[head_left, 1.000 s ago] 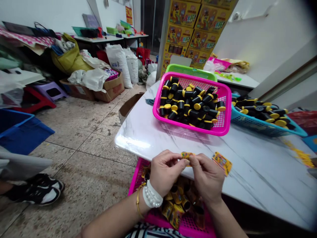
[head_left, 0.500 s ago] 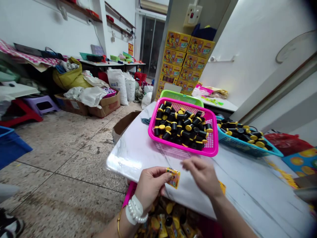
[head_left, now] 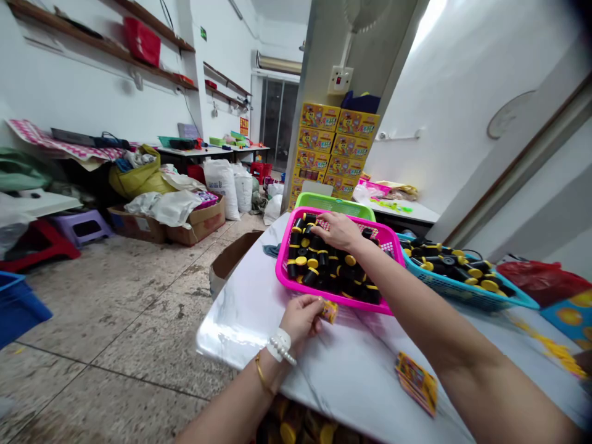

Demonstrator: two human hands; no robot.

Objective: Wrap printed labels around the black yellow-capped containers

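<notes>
My left hand (head_left: 303, 317) is closed, pinching a small yellow printed packet (head_left: 329, 311) between thumb and fingers, just in front of the pink basket (head_left: 283, 274). That basket is full of small black cylinders with yellow caps (head_left: 311, 275). Over its far part reaches my right hand (head_left: 341, 232), thumb and forefinger apart, at the top of the cylinders; its other fingers are partly hidden. A stack of the same yellow packets (head_left: 417, 382) lies on the white marbled table (head_left: 361, 364), under my right forearm.
A blue basket (head_left: 462, 287) of similar cylinders stands at the right, a green basket (head_left: 340, 203) behind the pink one. Below the table's near edge are more yellow-capped pieces (head_left: 289, 428). An open cardboard box (head_left: 231, 259) stands beside the table's left edge.
My right hand has moved from above the table forward into the pink basket. My left hand still pinches the packet, now closer to the basket. The view has tilted up.
</notes>
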